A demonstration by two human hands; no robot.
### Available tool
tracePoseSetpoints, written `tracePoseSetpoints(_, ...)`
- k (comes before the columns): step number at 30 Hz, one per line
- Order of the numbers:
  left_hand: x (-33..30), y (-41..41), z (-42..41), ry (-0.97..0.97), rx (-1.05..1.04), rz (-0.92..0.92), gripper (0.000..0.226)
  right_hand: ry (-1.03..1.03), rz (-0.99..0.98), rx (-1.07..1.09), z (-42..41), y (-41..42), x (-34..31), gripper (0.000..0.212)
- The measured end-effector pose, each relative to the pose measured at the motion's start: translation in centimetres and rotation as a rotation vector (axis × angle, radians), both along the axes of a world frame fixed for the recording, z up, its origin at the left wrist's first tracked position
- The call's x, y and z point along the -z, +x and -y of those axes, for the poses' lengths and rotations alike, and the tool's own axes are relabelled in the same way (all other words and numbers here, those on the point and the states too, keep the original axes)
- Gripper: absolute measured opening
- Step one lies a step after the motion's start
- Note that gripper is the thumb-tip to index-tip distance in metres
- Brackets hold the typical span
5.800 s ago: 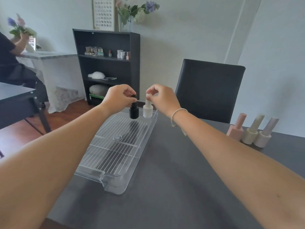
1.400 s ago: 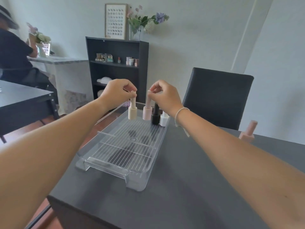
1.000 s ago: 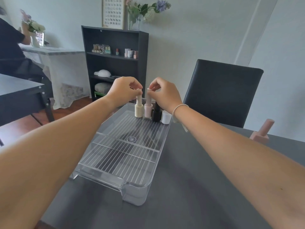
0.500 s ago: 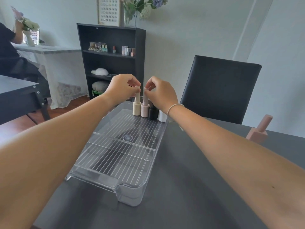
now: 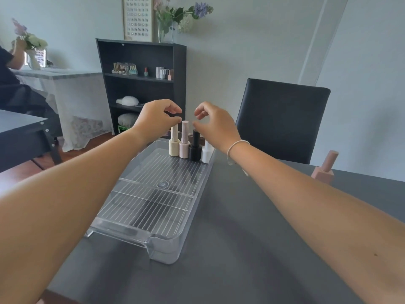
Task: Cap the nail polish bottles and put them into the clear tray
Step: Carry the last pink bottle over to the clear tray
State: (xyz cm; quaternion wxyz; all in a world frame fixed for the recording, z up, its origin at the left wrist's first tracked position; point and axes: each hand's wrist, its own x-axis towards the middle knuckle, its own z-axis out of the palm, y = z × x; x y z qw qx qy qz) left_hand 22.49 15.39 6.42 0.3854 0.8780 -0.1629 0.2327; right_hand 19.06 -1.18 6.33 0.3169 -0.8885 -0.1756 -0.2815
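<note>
While the clear tray (image 5: 153, 216) sits on the dark worktop (image 5: 230, 249), four capped nail polish bottles (image 5: 188, 148) line its far end. Left hand (image 5: 156, 119) and right hand (image 5: 215, 125) hover above them, fingers loosely curled, holding nothing. One pink bottle (image 5: 324, 170) stands off right.

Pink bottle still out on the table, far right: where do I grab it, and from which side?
Pinch the pink bottle by its long cap, coming from above with the right hand. The cap stands up clear of the squat body, with open table around it, and a top grip suits lowering it into the tray beside the four bottles.
</note>
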Motion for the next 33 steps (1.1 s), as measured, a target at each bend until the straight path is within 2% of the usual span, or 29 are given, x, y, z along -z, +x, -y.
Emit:
tracePoseSetpoints(7, -2.7, -3.3, 3.6, 0.035, 0.057, 0.116, 0.014, 0.076, 0.001, 0.047, 5.6, -5.6, -0.8, 0.015)
tracePoseSetpoints(13, -3.3, -6.9, 9.8, 0.061, 0.204, 0.103, 0.010, 0.118, 0.006, 0.205, 12.3, -11.8, 1.9, 0.004)
tracePoseSetpoints(18, -1.8, -9.4, 15.8, 0.087, 0.341, 0.052, 0.011, 0.184, -0.081, 0.259, 18.5, -15.9, 4.7, 0.009)
tracePoseSetpoints(20, -1.2, -10.1, 18.3, 0.102, 0.378, 0.007, 0.014, 0.127, -0.096, 0.323, 20.9, -17.1, 5.5, 0.005)
tracePoseSetpoints(24, -0.2, -10.9, 22.4, 0.168, 0.418, -0.008, 0.018, 0.009, -0.160, 0.396, 24.5, -18.5, 6.2, 0.013)
tracePoseSetpoints(33, 1.2, -10.8, 28.0, 0.282, 0.442, -0.058, 0.048, -0.126, -0.273, 0.461, 28.0, -18.4, 7.2, 0.028)
